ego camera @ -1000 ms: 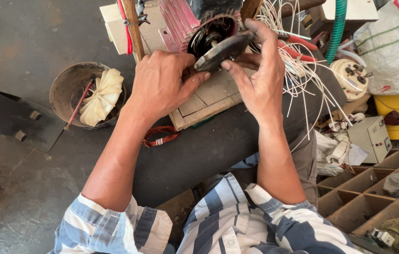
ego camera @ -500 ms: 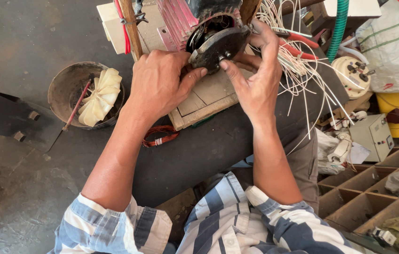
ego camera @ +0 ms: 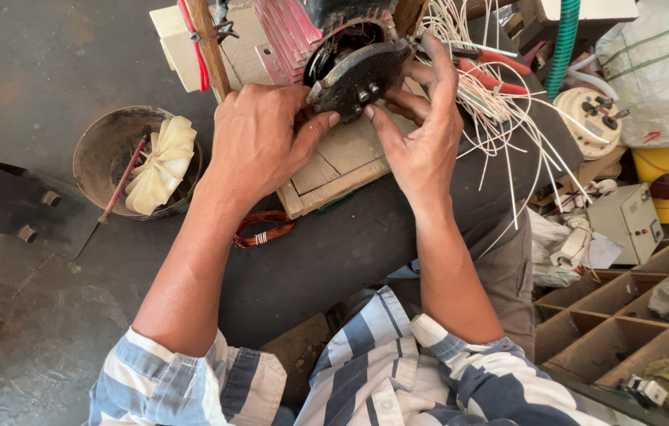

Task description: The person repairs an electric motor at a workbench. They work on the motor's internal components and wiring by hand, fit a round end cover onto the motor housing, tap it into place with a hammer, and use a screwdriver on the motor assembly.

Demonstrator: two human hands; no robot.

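Far left: leave the dark bowl (ego camera: 109,150) with the cream fan blade (ego camera: 162,162) where it lies, well apart from your work.
Left hand (ego camera: 259,142): your thumb and fingers pinch the near-left edge of the round dark end plate (ego camera: 354,79); keep that grip firm.
End plate: it sits tilted against the pink motor housing (ego camera: 287,31), far centre, above the wooden board (ego camera: 342,162). Square it before pressing.
Right hand (ego camera: 421,130): fingers spread, tips pressing the plate's right side; push evenly.
Right: keep the white wires (ego camera: 500,102) from getting trapped.
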